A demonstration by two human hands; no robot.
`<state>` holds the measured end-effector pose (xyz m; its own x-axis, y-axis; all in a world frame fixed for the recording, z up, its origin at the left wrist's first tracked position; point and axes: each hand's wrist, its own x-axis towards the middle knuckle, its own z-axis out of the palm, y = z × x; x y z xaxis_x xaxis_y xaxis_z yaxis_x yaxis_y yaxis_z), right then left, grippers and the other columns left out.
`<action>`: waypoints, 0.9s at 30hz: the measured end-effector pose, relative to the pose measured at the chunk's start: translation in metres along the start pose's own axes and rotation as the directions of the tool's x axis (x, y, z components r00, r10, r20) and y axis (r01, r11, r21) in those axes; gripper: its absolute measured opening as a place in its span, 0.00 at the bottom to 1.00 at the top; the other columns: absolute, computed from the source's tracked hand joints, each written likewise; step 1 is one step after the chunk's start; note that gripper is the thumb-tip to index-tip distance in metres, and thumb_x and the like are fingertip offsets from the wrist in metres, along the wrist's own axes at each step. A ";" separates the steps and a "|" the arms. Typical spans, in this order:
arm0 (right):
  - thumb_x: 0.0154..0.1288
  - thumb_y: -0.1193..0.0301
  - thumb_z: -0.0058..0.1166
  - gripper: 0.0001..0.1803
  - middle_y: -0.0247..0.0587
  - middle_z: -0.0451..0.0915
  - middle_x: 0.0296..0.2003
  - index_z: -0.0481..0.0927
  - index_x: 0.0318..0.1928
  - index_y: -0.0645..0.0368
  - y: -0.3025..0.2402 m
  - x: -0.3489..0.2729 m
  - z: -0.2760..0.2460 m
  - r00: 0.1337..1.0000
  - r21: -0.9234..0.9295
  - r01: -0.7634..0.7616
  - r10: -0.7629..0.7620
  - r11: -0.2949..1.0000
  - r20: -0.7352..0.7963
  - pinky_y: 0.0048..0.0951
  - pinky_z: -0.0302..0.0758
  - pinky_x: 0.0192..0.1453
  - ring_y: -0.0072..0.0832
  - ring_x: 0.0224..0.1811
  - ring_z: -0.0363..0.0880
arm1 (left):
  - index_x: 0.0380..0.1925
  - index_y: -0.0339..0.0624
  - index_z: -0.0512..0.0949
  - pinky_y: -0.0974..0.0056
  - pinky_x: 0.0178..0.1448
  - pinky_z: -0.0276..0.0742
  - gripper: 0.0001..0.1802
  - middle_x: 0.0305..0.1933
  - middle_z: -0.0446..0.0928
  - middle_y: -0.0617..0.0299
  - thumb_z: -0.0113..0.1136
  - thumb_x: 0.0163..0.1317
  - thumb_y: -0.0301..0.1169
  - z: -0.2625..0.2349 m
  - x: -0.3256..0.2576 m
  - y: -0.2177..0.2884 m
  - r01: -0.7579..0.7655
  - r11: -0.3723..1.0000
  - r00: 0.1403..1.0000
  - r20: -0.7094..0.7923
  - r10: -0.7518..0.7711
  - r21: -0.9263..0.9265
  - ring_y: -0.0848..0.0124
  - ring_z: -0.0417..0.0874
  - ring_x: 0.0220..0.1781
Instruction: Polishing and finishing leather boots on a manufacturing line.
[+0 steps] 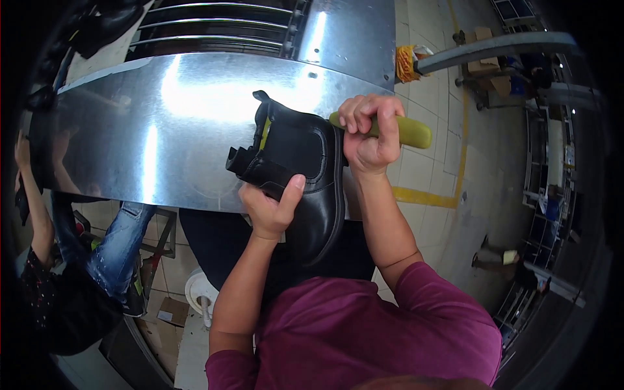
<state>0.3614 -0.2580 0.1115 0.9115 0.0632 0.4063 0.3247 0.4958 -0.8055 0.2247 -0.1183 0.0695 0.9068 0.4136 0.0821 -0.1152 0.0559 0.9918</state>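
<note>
A black ankle boot point(292, 151) with an elastic side panel lies on its side, tilted, over the near edge of the metal table. Its toe points down toward my body and its shaft lies over the tabletop. Around the boot's near side closes my left hand point(273, 207), thumb on the upper. In my right hand point(374, 133), fingers wrapped round it, is a smooth olive-green bar point(413, 132) with a rounded end, held against the boot's heel side. What kind of tool the bar is, I cannot tell. Something yellow-green shows in the boot's opening.
The shiny metal table point(110, 140) has a rack of metal rods point(218, 29) beyond it. At the left another person's arm point(40, 211) reaches to the table. A curved grey rail point(497, 49) and an orange-yellow bag point(407, 63) are at the far right.
</note>
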 end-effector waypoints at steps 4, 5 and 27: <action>0.81 0.57 0.44 0.18 0.32 0.62 0.19 0.72 0.36 0.57 -0.009 -0.014 -0.007 0.992 -0.046 0.124 -0.125 0.991 -0.011 0.35 0.66 0.32 0.26 0.20 0.61 | 0.38 0.36 0.84 0.60 0.42 0.81 0.16 0.34 0.86 0.54 0.74 0.56 0.36 0.000 -0.001 -0.004 -0.025 0.998 1.000 -0.015 0.026 0.055 0.61 0.87 0.33; 0.81 0.57 0.44 0.18 0.32 0.62 0.19 0.72 0.36 0.57 -0.014 -0.019 -0.007 0.993 -0.052 0.116 -0.117 0.992 -0.012 0.35 0.66 0.32 0.26 0.20 0.61 | 0.38 0.36 0.84 0.60 0.41 0.81 0.16 0.33 0.86 0.54 0.74 0.56 0.36 0.000 -0.001 -0.004 -0.040 0.996 0.999 -0.013 0.042 0.079 0.60 0.88 0.33; 0.81 0.61 0.43 0.15 0.29 0.61 0.17 0.70 0.36 0.55 -0.036 -0.036 0.002 0.987 0.144 -0.132 0.143 0.981 -0.071 0.30 0.62 0.25 0.22 0.15 0.57 | 0.42 0.35 0.84 0.59 0.44 0.82 0.18 0.36 0.86 0.53 0.74 0.57 0.36 -0.003 0.001 -0.007 -0.056 0.997 0.998 0.045 0.053 0.062 0.58 0.88 0.36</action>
<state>0.3163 -0.2765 0.1270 0.9643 0.0717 0.2551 0.1620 0.6024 -0.7816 0.2253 -0.1150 0.0619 0.9168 0.3745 0.1390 -0.1405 -0.0234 0.9898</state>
